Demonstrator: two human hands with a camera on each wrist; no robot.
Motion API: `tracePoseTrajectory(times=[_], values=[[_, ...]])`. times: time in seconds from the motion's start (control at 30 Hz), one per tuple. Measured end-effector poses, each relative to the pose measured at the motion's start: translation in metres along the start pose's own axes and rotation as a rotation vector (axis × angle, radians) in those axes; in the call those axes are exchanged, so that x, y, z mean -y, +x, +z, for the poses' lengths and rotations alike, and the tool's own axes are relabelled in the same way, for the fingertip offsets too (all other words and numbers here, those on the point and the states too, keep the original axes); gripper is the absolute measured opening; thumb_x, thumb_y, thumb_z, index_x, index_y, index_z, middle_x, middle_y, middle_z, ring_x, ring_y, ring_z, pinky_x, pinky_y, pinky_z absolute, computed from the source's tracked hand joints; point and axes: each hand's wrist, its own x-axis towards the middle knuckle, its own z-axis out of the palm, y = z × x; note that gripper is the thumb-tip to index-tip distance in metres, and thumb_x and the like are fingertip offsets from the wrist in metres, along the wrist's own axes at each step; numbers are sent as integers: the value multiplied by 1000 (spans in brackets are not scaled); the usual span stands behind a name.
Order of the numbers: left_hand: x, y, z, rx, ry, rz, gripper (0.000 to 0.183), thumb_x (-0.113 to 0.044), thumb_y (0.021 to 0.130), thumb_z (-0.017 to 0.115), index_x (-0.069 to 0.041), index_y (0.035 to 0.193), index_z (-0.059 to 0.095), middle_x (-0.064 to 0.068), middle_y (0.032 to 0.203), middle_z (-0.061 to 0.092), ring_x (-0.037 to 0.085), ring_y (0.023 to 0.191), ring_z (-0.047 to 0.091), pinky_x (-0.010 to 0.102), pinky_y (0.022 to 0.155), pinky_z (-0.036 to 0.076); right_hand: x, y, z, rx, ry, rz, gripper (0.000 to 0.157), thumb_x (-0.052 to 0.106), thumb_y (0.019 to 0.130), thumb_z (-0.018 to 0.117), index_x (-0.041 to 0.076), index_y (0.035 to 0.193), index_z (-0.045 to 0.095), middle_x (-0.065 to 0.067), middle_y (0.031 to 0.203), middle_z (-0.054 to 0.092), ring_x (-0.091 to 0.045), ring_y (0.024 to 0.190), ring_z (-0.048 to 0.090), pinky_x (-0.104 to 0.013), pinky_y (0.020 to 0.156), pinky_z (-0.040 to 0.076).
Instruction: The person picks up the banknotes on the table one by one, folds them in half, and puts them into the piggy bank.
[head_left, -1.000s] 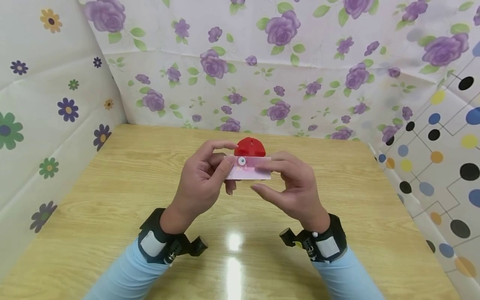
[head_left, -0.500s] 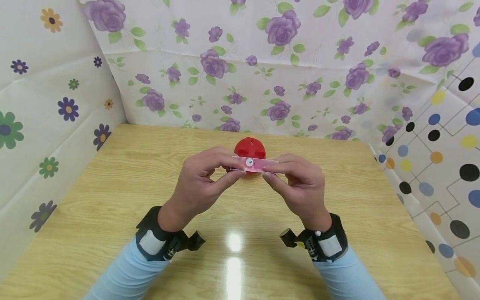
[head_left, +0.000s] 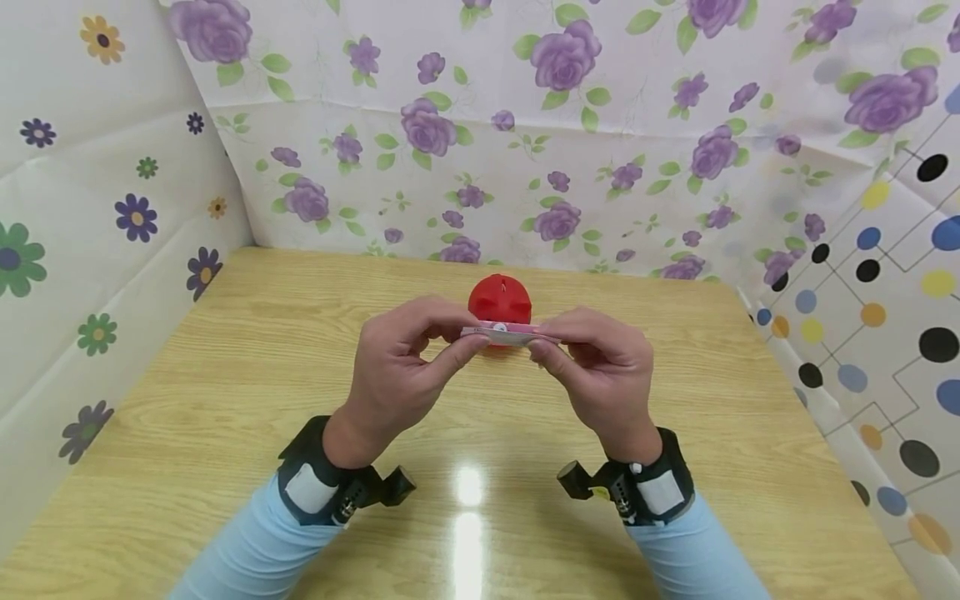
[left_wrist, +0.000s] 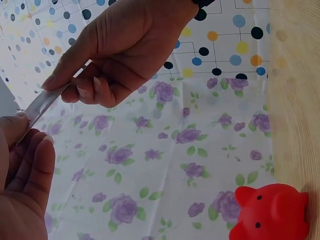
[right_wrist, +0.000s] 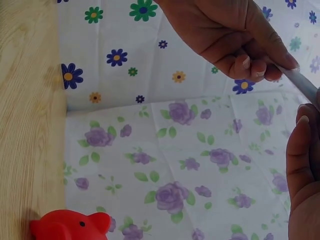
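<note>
My left hand point(head_left: 397, 358) and right hand point(head_left: 603, 367) pinch opposite ends of a folded pink-and-white slip of paper point(head_left: 510, 337) between thumbs and fingers. In the head view the slip is seen almost edge-on, with part of its pink printed face between the fingertips. Beyond it, partly covered by the paper and hands, a red piggy bank point(head_left: 501, 298) with a slot on top stands on the table. The left wrist view shows the slip point(left_wrist: 42, 105) stretched between both hands, apart from the piggy bank point(left_wrist: 272, 215).
A light wooden table point(head_left: 300, 333) extends around the hands. Floral sheeting point(head_left: 480, 150) borders its back, with flower-patterned sheeting point(head_left: 112, 275) on the left and dotted sheeting point(head_left: 877, 333) on the right. Each wrist wears a black camera strap.
The right hand, earlier with its thumb off the paper, now pinches its right end. The left hand has shifted its grip. The slip has tilted from face-on to nearly edge-on; the piggy bank stays put.
</note>
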Motion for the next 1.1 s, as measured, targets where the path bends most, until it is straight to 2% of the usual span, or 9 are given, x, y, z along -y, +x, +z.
tracePoseTrajectory(times=[0.07, 0.17, 0.27, 0.37, 0.53, 0.77, 0.83, 0.97, 1.1], values=[[0, -1, 0, -2, -17, -10, 33, -20, 90, 66, 12, 92, 61, 15, 83, 63, 16, 65, 53, 20, 50, 41, -1, -1, 0, -12, 21, 8, 20, 6, 83, 72, -10, 93, 65, -20, 83, 64, -21, 66, 58, -25, 60, 51], [0, 0, 1, -4, -21, -5, 19, 1, 81, 71, 11, 94, 62, 13, 82, 63, 15, 64, 52, 20, 50, 40, -2, -1, 0, -25, 38, 13, 20, 4, 82, 72, -10, 93, 64, -19, 80, 63, -22, 64, 58, -27, 60, 52], [0, 0, 1, -2, -12, 7, 26, 19, 67, 67, 10, 92, 64, 10, 79, 63, 14, 63, 50, 21, 48, 36, -2, -1, 0, -22, 32, 8, 18, 2, 82, 72, -10, 93, 64, -18, 79, 63, -22, 63, 58, -27, 59, 52], [-1, 0, 1, -3, 22, 8, 25, 19, 66, 67, 9, 89, 65, 8, 76, 62, 13, 62, 49, 21, 47, 35, 0, -1, 0, -4, -3, 5, 17, 3, 83, 71, -9, 92, 65, -18, 79, 62, -22, 63, 58, -26, 58, 51], [1, -3, 1, -3, 44, -40, 21, 16, 71, 68, 8, 90, 66, 7, 79, 63, 13, 63, 51, 21, 48, 38, 4, 1, 0, 20, -83, 29, 18, 6, 85, 70, -10, 92, 65, -16, 78, 63, -21, 62, 58, -24, 57, 51], [17, -16, -1, -7, -45, -220, 20, 10, 79, 69, -1, 95, 68, -1, 74, 61, 13, 54, 52, 25, 46, 45, 6, 3, -1, 93, -99, 16, 23, 7, 83, 73, -10, 95, 64, -19, 87, 62, -23, 73, 55, -25, 67, 51], [15, -16, -1, -8, -67, -274, 20, 10, 79, 69, -2, 95, 68, 0, 72, 60, 15, 53, 52, 26, 45, 45, 7, 5, -1, 115, -111, 1, 22, 7, 82, 73, -9, 95, 65, -18, 88, 59, -24, 75, 54, -26, 67, 51], [0, -9, 0, 12, -99, -340, 18, 16, 79, 65, 3, 92, 66, 6, 68, 59, 18, 52, 51, 28, 44, 44, 8, 7, 0, 137, -189, -47, 17, 8, 81, 75, -3, 92, 69, -16, 91, 57, -26, 80, 54, -27, 69, 51], [-4, -6, 2, 27, -135, -340, 15, 17, 80, 62, 7, 91, 65, 11, 70, 58, 20, 55, 51, 27, 47, 45, 9, 8, 1, 140, -239, -87, 15, 11, 82, 74, 0, 92, 70, -16, 93, 58, -26, 82, 55, -27, 70, 51]])
